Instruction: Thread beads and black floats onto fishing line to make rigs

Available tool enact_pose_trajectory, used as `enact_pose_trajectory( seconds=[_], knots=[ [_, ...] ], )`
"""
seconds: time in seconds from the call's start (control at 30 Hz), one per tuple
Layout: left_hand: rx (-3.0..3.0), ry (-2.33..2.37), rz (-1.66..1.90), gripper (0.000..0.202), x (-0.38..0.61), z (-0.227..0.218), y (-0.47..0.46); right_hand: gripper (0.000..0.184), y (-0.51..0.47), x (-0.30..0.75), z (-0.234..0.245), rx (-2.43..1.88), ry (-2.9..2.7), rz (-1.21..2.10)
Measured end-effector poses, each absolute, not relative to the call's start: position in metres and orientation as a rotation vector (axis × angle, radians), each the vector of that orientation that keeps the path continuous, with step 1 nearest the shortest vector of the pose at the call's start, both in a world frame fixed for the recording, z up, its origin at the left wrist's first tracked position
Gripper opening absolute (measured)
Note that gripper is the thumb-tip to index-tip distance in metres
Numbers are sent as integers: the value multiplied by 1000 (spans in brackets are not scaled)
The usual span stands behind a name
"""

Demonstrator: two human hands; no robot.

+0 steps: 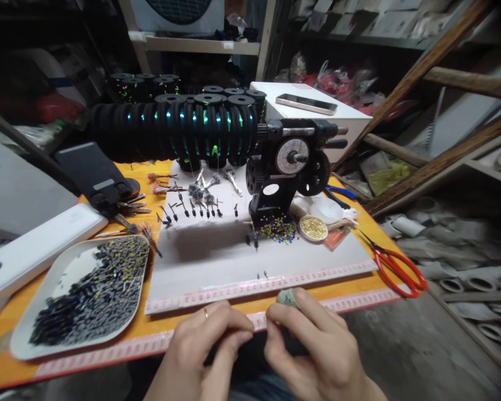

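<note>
Close to the table's front edge, my left hand (209, 345) has its thumb and forefinger pinched together; a ring sits on one finger. Facing it across a small gap, my right hand (317, 348) is also in a pinch, with greenish tape (288, 298) around a finger. Whatever lies between the fingertips is too small or hidden to make out. Beyond the hands is a white board (217, 267) edged with a pink measuring tape (234, 292). Small dark pieces (262, 275) lie near that tape, and a row of little black pieces (194, 211) sits farther back.
A black machine (275, 172) carrying a row of thread spools (175, 128) stands behind. At left is a tray (16, 342) of small grey and black parts. Coloured beads (278, 228), a dish of gold beads (313, 228) and red-handled scissors (401, 270) are at right.
</note>
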State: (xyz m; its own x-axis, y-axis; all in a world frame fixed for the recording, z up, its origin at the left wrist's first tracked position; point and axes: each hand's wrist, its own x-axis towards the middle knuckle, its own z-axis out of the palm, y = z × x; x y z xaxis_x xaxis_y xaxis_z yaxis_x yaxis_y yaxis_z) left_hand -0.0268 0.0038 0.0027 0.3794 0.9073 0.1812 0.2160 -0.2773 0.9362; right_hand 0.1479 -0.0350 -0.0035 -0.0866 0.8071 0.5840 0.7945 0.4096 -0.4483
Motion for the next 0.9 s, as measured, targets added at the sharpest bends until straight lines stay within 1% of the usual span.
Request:
enact_pose_trajectory(
  seconds=[0.13, 0.23, 0.4, 0.5, 0.9],
  knots=[
    [1902, 945, 1051, 20, -36, 0, 17, 18, -32, 150, -3, -1384, -1822, 205],
    [2227, 881, 1029, 23, -42, -1, 31, 16, -26, 152, -4, -1440, -1784, 201],
    [2501, 1051, 936, 18, -42, -7, 42, 16, -17, 155, -7, -1536, -1810, 158],
    [2515, 1096, 874, 18, -41, -11, 43, 17, -15, 157, -8, -1533, -1847, 175],
    [2326, 1220, 897, 17, -36, -6, 42, 14, -14, 165, -12, -1478, -1989, 61]
  ],
)
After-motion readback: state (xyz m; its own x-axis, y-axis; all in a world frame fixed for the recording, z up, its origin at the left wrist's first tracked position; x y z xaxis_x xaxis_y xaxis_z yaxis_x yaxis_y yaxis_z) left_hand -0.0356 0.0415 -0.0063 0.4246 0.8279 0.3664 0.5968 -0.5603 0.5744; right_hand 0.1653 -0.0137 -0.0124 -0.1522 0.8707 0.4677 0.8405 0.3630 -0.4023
